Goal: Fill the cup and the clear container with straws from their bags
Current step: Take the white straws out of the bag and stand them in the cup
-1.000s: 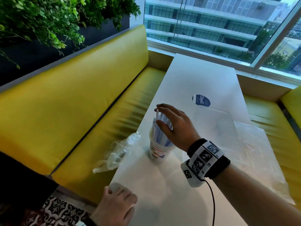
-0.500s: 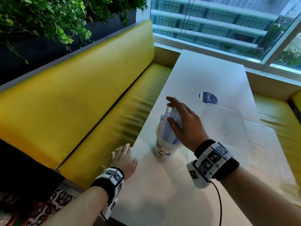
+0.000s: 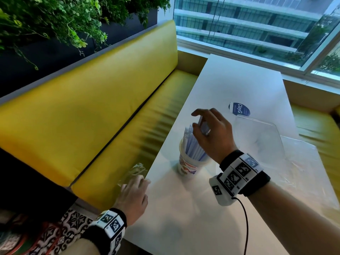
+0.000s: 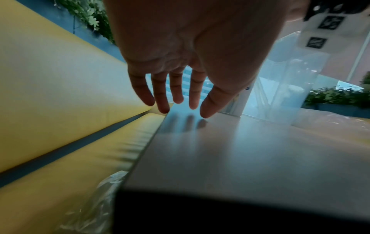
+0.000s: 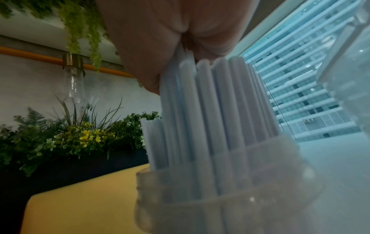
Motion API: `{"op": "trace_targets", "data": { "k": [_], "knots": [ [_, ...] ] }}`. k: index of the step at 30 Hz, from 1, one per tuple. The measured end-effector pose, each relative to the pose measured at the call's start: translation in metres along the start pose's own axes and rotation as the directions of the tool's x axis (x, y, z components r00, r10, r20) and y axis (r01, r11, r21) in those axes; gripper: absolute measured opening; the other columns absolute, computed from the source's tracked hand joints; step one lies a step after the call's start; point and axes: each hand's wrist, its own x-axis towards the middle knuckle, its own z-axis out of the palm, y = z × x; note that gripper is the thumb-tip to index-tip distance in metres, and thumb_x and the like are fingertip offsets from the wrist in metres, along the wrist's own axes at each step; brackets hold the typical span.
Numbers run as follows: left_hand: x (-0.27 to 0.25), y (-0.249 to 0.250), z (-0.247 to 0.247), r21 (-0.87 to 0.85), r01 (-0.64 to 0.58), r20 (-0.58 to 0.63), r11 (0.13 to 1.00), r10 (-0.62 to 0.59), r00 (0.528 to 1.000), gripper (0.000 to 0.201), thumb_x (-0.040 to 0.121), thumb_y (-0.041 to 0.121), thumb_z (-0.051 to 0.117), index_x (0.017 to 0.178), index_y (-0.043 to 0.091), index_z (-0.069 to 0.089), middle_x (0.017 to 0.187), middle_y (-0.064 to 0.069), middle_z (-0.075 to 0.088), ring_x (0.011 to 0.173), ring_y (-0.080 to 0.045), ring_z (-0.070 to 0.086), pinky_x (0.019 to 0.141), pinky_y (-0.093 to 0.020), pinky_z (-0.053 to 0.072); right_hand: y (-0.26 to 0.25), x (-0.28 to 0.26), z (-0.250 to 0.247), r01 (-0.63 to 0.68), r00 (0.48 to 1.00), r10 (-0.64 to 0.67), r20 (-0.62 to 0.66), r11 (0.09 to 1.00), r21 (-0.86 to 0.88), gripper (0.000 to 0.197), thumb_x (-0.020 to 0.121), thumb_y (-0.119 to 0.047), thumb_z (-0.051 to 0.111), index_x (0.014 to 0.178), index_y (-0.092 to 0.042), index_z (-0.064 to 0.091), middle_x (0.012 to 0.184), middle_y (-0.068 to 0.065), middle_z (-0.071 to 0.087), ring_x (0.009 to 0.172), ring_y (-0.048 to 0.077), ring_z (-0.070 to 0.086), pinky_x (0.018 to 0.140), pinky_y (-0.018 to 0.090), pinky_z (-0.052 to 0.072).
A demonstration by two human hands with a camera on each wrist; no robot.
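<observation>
- At the lower left of the head view, the left hand (image 3: pixel 132 196) reaches over the edge of the surface (image 3: pixel 184 214) toward a crumpled clear bag (image 3: pixel 135 170) lying on the yellow bench seat (image 3: pixel 114 162); its fingers (image 4: pixel 176 95) are straight and spread, holding nothing, tips just above the surface edge in the left wrist view.
- Just right of that, in the middle of the frame, the cup (image 3: pixel 189 163) stands upright on the surface, packed with pale blue straws (image 3: pixel 193 144) whose long axes run near vertical, leaning a little to the upper left.
- Directly over the straw tops sits the right hand (image 3: pixel 214 133), fingers loosely curved; the right wrist view shows the palm touching the tallest straws, pressing rather than gripping.
- Right of the cup, the clear container (image 3: pixel 257 138) looks empty, and a second clear bag (image 3: pixel 301 172) lies flat at the right edge of the surface; whether it holds straws I cannot tell.
- The cup seems done, so the container is likely next: it lies to the right of the right hand, which is much the nearer, while the left hand is well apart from it.
</observation>
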Motion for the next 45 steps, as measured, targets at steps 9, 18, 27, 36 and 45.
{"op": "trace_targets", "data": {
  "k": [9, 18, 27, 36, 45],
  "knots": [
    [-0.069, -0.02, -0.001, 0.091, -0.191, 0.173, 0.977, 0.173, 0.97, 0.031, 0.062, 0.039, 0.067, 0.077, 0.037, 0.04, 0.07, 0.02, 0.046, 0.056, 0.003, 0.031, 0.047, -0.007, 0.013, -0.002, -0.007, -0.007, 0.161, 0.945, -0.08, 0.317, 0.958, -0.237, 0.044, 0.1, -0.032, 0.036, 0.134, -0.017, 0.059, 0.134, 0.0, 0.063, 0.133, 0.025, 0.052, 0.105, 0.041, 0.042],
    [-0.119, -0.069, 0.038, -0.049, 0.267, 0.24, 0.962, -0.248, 0.939, 0.028, 0.086, 0.04, 0.058, 0.07, 0.046, 0.036, 0.071, 0.013, 0.046, 0.06, 0.003, 0.046, 0.056, -0.014, 0.034, 0.001, -0.004, -0.011, 0.068, 0.878, 0.046, 0.477, 0.973, -0.219, 0.055, 0.101, -0.043, 0.023, 0.141, -0.021, 0.052, 0.143, -0.003, 0.056, 0.138, 0.021, 0.046, 0.108, 0.045, 0.041],
    [-0.069, -0.106, 0.052, 0.114, 0.256, 0.225, 0.96, -0.276, 0.934, 0.036, 0.094, 0.029, 0.047, 0.13, 0.031, 0.05, 0.137, 0.004, 0.045, 0.128, -0.018, 0.043, 0.103, -0.035, 0.039, -0.018, -0.013, -0.012, 0.16, 0.774, 0.161, 0.612, 0.886, -0.435, 0.073, 0.092, -0.07, 0.01, 0.156, -0.036, 0.014, 0.164, -0.016, 0.012, 0.153, 0.017, 0.006, 0.12, 0.051, 0.014],
    [0.028, -0.105, 0.078, 0.255, 0.22, 0.375, 0.942, -0.306, 0.875, 0.061, 0.09, 0.023, 0.065, 0.142, 0.042, 0.04, 0.163, 0.0, 0.005, 0.15, -0.026, 0.009, 0.121, -0.052, 0.014, -0.019, -0.019, -0.005, 0.113, 0.837, 0.181, 0.516, 0.866, -0.488, 0.053, 0.101, -0.045, 0.022, 0.151, -0.033, 0.033, 0.157, -0.01, 0.036, 0.147, 0.024, 0.031, 0.109, 0.052, 0.035],
    [0.095, -0.116, 0.131, 0.356, 0.118, 0.631, 0.927, -0.331, 0.701, 0.061, 0.097, 0.049, 0.049, 0.149, 0.048, 0.018, 0.162, -0.002, -0.022, 0.149, -0.033, -0.019, 0.116, -0.063, -0.003, -0.013, -0.025, 0.006, 0.118, 0.907, 0.103, 0.408, 0.869, -0.48, 0.047, 0.103, -0.036, 0.028, 0.146, -0.028, 0.044, 0.152, -0.009, 0.044, 0.143, 0.024, 0.039, 0.106, 0.051, 0.038]
  ]
}}
